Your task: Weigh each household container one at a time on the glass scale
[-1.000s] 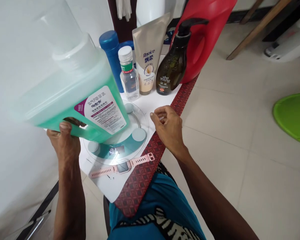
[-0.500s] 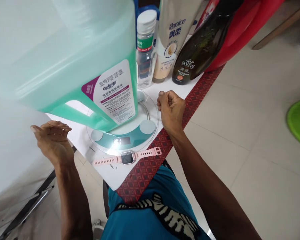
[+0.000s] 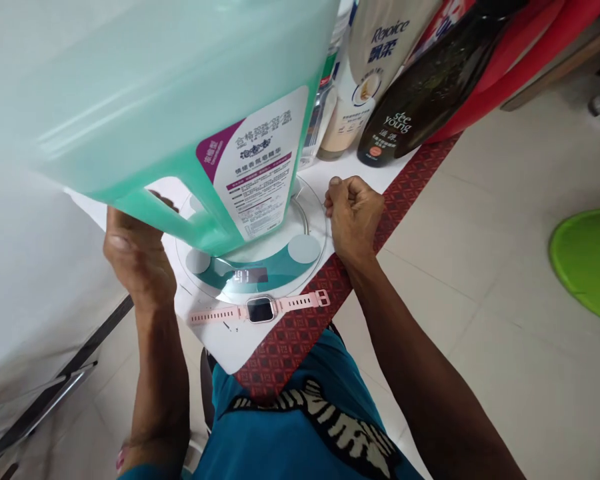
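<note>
A large jug of green liquid (image 3: 180, 120) with a white and purple label rests on a round glass scale (image 3: 240, 287), whose display shows lit digits. My left hand (image 3: 137, 257) is wrapped round the jug's handle, its fingertips showing through the handle's opening. Curled closed, my right hand (image 3: 355, 213) rests at the table's right edge beside the scale, with nothing visible in it. A pink-strapped smartwatch (image 3: 260, 310) lies flat in front of the scale.
Behind my right hand stand a Rejoice bottle (image 3: 375, 73), a dark See Young bottle (image 3: 430, 87) and a red container (image 3: 520, 60). A clear bottle (image 3: 320, 113) is partly hidden by the jug. A white wall is at left. A green round object (image 3: 590, 260) is at right.
My left hand has moved right and closed on the jug's handle. The jug appears shifted right and larger in view. The scale's digits now read more clearly. My right hand stays curled.
</note>
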